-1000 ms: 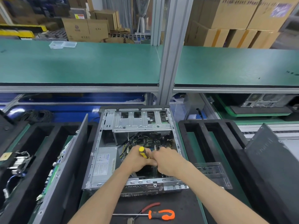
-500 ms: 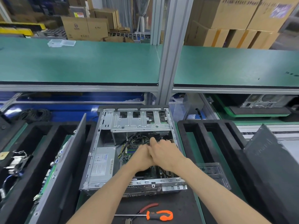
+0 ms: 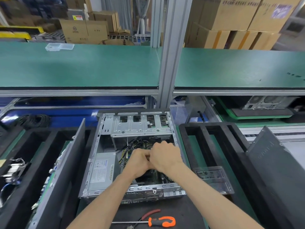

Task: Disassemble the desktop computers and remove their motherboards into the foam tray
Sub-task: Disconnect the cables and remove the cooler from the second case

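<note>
Left hand (image 3: 140,160) down inside the open desktop case (image 3: 100,156), fingers curled, knuckles pressed against the right hand; whether anything sits in its grip, impossible to tell from here.

Far left: black foam tray (image 3: 38,162) with long slots, one slot holding a board stood on edge (image 3: 49,177), another holding a bundle of connectors and wires (image 3: 13,171) at the picture's edge. Leaning in the tray just beside the case, a dark side panel (image 3: 72,166), tilted. Behind the tray, a coil of black cable (image 3: 33,120) on the blue lower level.

Centre: case lying flat, lid off. Grey power supply (image 3: 102,172) in its near-left corner, metal drive cage (image 3: 140,125) across the far end. Motherboard (image 3: 155,176) still seated on the case floor, mostly hidden under both hands, with yellow and black wires (image 3: 130,146) bunched just beyond the left hand. In front of the case, on a black mat (image 3: 181,210): orange-handled screwdriver (image 3: 158,221) lying flat, red-handled pliers (image 3: 148,214) touching or crossing its shaft.

Right hand (image 3: 165,156) also inside the case, touching the left, fingers bent downward toward the board; hold on anything not visible.

Right: second black foam tray (image 3: 214,146), a clear plastic box (image 3: 214,179) resting in it near the case. Further right, another dark panel (image 3: 274,162) propped at a slant. Beyond, another computer (image 3: 267,103) under the green shelf (image 3: 82,66).
</note>
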`<state>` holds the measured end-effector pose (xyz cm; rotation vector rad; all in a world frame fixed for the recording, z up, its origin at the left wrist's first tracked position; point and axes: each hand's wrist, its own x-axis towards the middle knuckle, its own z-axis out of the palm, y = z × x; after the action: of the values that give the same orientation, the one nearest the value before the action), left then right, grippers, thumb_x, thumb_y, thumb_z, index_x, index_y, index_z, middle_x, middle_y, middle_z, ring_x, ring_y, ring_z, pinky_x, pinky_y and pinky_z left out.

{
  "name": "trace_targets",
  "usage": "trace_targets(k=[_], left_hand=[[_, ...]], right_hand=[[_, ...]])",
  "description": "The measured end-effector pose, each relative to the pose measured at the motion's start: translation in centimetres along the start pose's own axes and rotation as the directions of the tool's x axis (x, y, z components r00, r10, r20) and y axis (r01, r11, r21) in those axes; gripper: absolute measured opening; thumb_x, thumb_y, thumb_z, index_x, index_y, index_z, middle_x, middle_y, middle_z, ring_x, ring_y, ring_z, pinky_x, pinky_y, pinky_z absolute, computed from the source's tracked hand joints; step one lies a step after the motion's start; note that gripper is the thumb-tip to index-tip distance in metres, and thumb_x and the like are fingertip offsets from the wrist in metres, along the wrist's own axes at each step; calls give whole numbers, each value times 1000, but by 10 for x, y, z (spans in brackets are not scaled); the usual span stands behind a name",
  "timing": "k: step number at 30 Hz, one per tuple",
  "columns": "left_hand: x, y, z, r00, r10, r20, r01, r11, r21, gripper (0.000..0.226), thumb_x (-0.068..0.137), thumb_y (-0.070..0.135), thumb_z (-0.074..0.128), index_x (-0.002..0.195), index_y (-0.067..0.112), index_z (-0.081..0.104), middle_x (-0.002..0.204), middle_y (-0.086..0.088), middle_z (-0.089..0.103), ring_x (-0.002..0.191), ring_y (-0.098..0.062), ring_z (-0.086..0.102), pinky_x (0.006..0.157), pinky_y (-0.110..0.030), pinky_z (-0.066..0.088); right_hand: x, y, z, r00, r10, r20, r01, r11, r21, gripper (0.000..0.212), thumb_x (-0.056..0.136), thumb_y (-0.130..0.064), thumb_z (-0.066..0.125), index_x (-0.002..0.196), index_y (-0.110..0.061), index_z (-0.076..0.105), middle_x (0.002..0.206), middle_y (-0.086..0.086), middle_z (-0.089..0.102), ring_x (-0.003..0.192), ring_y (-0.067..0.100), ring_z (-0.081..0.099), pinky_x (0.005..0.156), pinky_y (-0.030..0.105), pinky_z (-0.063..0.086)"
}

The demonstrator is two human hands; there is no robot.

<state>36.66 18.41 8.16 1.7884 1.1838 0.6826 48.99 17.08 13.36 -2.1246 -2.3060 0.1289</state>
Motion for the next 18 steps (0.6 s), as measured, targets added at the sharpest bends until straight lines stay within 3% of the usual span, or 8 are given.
trace_targets(k=[2, 6, 9, 12, 15, 16, 18], left_hand=[[-1, -1, -4, 1000, 10, 28, -10, 1000, -13, 35, 69, 18, 80, 71, 51, 68, 69, 18, 71, 60, 5, 54, 59, -10, 40], [-6, -6, -10, 979, -65, 194, 82, 993, -80, 18, 88, 15, 73, 88, 33, 76, 90, 10, 76, 90, -4, 68, 82, -16, 49], [-5, -4, -7, 971, -88, 223, 99, 994, -37, 6, 87, 17, 74, 86, 21, 77, 84, 3, 76, 87, -14, 69, 87, -31, 54], [-2, -2, -4, 991, -89, 99, 94, 995, -45, 28, 72, 20, 86, 56, 38, 72, 56, 17, 66, 51, 5, 53, 58, -14, 44], [0, -2, 1, 999, -42, 20, 42, 999, -17, 30, 63, 23, 81, 47, 38, 61, 42, 19, 52, 41, 4, 37, 45, -11, 29], [0, -1, 1, 999, -49, 17, 49, 999, -12, 21, 61, 30, 77, 48, 33, 61, 43, 17, 54, 41, 4, 38, 45, -12, 29], [-2, -2, -3, 995, -69, 68, 70, 997, -13, 20, 59, 37, 71, 57, 20, 61, 47, 8, 56, 45, 0, 40, 47, -19, 32]], right_hand=[[1, -4, 4, 1000, -9, 27, 7, 999, 54, 15, 88, -13, 44, 100, -12, 54, 101, 13, 65, 92, 37, 66, 65, 38, 38], [1, 15, -4, 931, -361, 53, 359, 932, 57, 24, 96, -18, 40, 118, -12, 34, 71, 5, 50, 65, 33, 58, 56, 37, 34], [0, 21, -11, 865, -493, 93, 497, 868, -22, 27, 97, -20, 34, 123, -15, 28, 72, 6, 48, 53, 25, 43, 55, 37, 29], [3, 12, -10, 947, -319, 28, 320, 946, -50, 25, 96, -22, 38, 116, -9, 46, 91, 14, 64, 78, 36, 63, 64, 39, 33], [6, -4, -10, 994, -95, 54, 95, 995, -12, 26, 90, -15, 43, 106, -7, 62, 106, 14, 67, 96, 38, 66, 71, 40, 36], [6, -6, -9, 993, -97, 66, 97, 995, -4, 26, 90, -15, 43, 107, -6, 61, 107, 14, 66, 97, 39, 66, 71, 41, 37], [5, -4, -8, 968, -243, 64, 246, 969, -36, 26, 91, -16, 44, 113, -6, 52, 101, 15, 66, 86, 38, 65, 66, 40, 37]])
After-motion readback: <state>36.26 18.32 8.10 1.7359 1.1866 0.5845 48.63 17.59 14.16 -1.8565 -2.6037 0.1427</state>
